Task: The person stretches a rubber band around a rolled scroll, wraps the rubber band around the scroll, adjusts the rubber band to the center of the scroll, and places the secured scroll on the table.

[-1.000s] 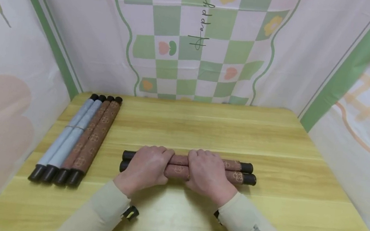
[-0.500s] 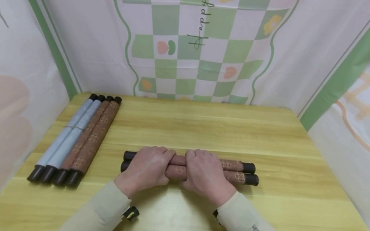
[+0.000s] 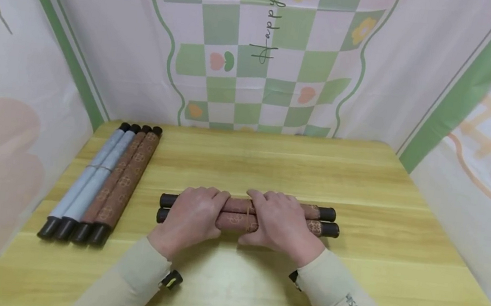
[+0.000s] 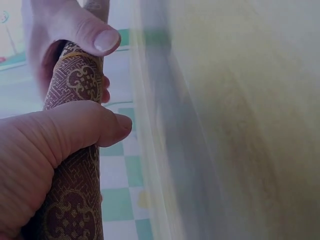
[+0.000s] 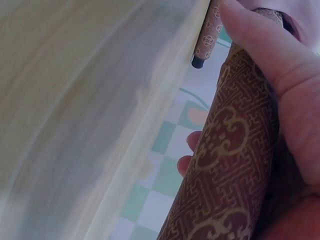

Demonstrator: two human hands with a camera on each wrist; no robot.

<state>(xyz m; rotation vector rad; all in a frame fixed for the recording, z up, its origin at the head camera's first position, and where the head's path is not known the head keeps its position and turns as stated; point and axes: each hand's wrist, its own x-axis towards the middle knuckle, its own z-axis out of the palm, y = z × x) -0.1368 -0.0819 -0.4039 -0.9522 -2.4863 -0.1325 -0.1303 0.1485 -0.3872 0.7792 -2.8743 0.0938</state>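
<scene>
Two brown patterned scrolls point(image 3: 233, 221) with black end knobs lie side by side, left to right, in front of me in the head view. My left hand point(image 3: 195, 216) grips them left of the middle, its thumb on the near side. Right of the middle, my right hand point(image 3: 284, 225) holds them, thumb and forefinger spread apart. A thin tan band point(image 3: 247, 218) runs round the scrolls beside the right hand; the left wrist view shows the band point(image 4: 75, 54) too. In the right wrist view, fingertips point(image 5: 189, 145) curl beneath the near scroll point(image 5: 220, 150). Palms hide parts of both scrolls.
At the table's left lie two pale blue scrolls point(image 3: 86, 184) tied with a thin string point(image 3: 99, 167), touching two more brown scrolls point(image 3: 122, 183). The wooden table point(image 3: 348, 290) meets a printed cloth backdrop point(image 3: 253, 92) behind and at both sides.
The held scrolls have risen slightly in the head view. My right hand has shifted right along them and its thumb and forefinger have spread, so the tan band shows. The left-hand row stays put.
</scene>
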